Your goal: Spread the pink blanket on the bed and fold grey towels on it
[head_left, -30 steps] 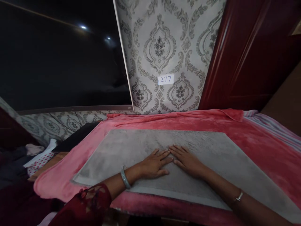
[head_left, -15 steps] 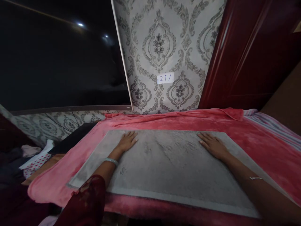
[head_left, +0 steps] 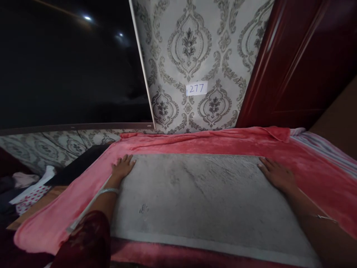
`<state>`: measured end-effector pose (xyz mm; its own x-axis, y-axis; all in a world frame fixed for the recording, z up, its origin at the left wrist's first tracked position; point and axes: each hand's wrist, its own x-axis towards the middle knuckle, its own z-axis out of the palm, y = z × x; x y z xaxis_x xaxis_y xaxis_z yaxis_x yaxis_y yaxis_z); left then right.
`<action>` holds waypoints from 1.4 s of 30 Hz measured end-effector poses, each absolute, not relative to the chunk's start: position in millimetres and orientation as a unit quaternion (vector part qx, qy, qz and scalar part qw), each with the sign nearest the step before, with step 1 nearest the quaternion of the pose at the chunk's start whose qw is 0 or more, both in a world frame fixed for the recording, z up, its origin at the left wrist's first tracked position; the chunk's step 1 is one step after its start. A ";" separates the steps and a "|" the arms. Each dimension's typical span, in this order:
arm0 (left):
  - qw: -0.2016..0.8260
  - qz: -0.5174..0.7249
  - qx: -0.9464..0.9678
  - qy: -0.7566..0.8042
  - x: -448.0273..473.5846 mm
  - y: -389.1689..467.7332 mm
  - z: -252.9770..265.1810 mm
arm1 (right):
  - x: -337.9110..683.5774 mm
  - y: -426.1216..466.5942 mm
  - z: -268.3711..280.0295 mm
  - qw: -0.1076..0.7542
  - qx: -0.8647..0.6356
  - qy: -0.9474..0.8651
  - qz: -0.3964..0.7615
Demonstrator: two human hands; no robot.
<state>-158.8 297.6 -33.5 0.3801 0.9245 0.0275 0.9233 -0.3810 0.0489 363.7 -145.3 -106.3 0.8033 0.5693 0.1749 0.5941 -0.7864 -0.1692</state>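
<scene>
A grey rectangular sheet (head_left: 195, 197), cloth-like with dark smudges and a paler border, lies flat on a pink-red plush blanket (head_left: 315, 171). On its far left corner rests my left hand (head_left: 122, 167), palm down with fingers spread. My right hand (head_left: 276, 174) lies flat over the far right corner, its fingers stretched out and slightly apart. Neither hand grips anything. Both forearms cross the sheet's side edges and hide parts of them.
Behind the blanket stands a wall with patterned wallpaper (head_left: 189, 41) and a paper label reading 277 (head_left: 196, 88). A large dark screen (head_left: 69, 74) is at left, a dark red wooden panel (head_left: 295, 56) at right. A striped cloth (head_left: 320, 145) lies at far right; a red-dotted white item (head_left: 33, 197) is at left.
My hands have slid apart across the sheet, the left one leftward and the right one rightward, out to its far corners. The view has shifted slightly.
</scene>
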 end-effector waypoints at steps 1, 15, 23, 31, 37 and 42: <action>0.011 0.026 0.828 0.560 -159.3 297.3 -33.9 | 363.8 -145.4 -106.7 0.110 -0.943 -0.310 -0.058; -0.029 0.030 0.789 0.613 -147.6 282.3 -28.6 | 364.5 -143.3 -111.5 0.126 -0.941 -0.305 -0.079; 0.034 0.023 0.937 0.348 -54.0 203.1 -23.9 | 360.0 -142.2 -107.0 0.116 -0.943 -0.305 -0.069; 0.078 -0.014 0.996 0.049 49.6 121.7 -39.0 | 355.1 -142.1 -98.9 0.106 -0.946 -0.300 -0.058; 0.058 0.042 0.984 0.162 49.3 118.5 -49.8 | 361.8 -143.3 -106.0 0.111 -0.944 -0.303 -0.072; 0.036 0.048 0.951 0.302 49.4 126.2 -46.4 | 364.1 -146.1 -107.8 0.115 -0.942 -0.306 -0.078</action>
